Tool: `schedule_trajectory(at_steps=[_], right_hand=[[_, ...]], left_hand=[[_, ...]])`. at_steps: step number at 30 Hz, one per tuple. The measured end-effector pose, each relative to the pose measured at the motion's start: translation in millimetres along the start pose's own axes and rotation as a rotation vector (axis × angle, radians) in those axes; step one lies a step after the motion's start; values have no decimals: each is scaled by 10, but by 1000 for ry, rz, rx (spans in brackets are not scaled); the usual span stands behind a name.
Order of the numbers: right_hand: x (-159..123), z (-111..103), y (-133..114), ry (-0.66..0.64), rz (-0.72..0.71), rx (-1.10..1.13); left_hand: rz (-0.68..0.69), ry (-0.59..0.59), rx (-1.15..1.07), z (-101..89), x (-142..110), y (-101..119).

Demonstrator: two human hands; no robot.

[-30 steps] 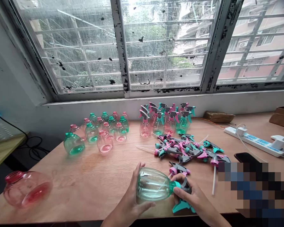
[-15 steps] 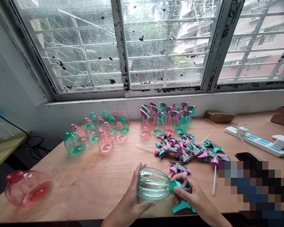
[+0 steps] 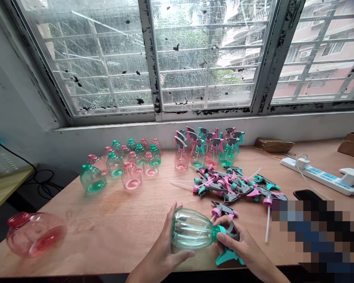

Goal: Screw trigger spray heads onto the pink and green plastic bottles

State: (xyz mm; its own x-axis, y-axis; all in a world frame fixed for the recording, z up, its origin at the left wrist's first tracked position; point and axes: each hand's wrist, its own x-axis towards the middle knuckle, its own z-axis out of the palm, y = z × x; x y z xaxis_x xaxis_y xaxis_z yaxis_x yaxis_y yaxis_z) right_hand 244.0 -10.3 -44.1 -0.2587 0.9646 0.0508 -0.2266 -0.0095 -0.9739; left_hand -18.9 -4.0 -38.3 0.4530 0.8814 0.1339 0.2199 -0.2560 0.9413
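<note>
A clear green spray bottle (image 3: 192,228) lies on its side between my hands, its neck pointing right, held above the table's front part. My left hand (image 3: 164,245) cups the base end, thumb below and fingers behind. At the neck, my right hand (image 3: 238,239) closes its thumb and fingers round a teal and grey spray head (image 3: 228,255), which sits on the bottle mouth. Whether the collar is fully seated cannot be seen. Just beyond my right hand lies a loose pink and grey spray head (image 3: 224,211).
Loose spray heads (image 3: 233,184) form a pile behind my hands. Several fitted spray bottles (image 3: 181,160) stand by the wall. Headless bottles (image 3: 131,180) are grouped left, with a pink bottle (image 3: 37,235) near the front left. A power strip (image 3: 321,177) and phone (image 3: 306,195) lie right.
</note>
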Motion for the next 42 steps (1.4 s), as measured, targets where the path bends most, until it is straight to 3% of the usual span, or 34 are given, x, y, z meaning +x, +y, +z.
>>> schedule_trajectory(at_steps=[42], right_hand=[[15,-24,26,-24,2,10]], left_hand=[[-48,-3,-4,6,7,45]])
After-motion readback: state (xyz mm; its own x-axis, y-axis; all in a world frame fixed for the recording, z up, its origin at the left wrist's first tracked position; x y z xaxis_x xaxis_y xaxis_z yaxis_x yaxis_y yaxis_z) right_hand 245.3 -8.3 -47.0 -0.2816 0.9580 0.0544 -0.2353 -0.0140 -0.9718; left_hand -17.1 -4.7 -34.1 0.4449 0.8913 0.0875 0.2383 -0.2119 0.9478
